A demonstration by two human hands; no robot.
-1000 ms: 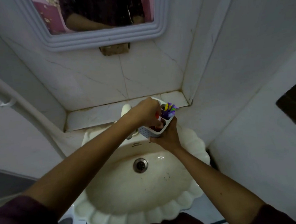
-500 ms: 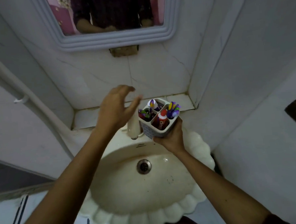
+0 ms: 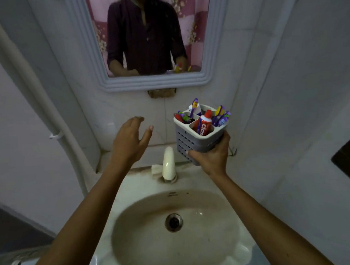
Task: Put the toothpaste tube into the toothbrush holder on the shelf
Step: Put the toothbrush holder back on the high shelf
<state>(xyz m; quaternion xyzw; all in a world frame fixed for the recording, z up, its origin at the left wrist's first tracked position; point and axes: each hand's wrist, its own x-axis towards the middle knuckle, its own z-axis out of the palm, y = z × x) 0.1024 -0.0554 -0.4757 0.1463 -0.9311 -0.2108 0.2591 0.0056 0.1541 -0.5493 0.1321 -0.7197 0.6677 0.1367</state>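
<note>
A grey perforated toothbrush holder (image 3: 188, 140) with four compartments is held up in the air by my right hand (image 3: 211, 157), which grips its lower part. A red toothpaste tube (image 3: 204, 123) stands cap-up in the near compartment. Several purple and yellow toothbrushes (image 3: 220, 115) fill the other compartments. My left hand (image 3: 129, 142) hovers to the left of the holder, fingers spread, holding nothing. The tiled shelf (image 3: 108, 157) runs behind the tap, below both hands.
A cream tap (image 3: 167, 161) stands at the back of the scalloped sink (image 3: 176, 230). A framed mirror (image 3: 154, 80) hangs above, reflecting a person in a dark shirt. A pipe (image 3: 53, 127) runs down the left wall. The right wall is close.
My left hand has let go of the toothpaste tube in the holder and drawn away to the left. My right hand has lifted the holder higher.
</note>
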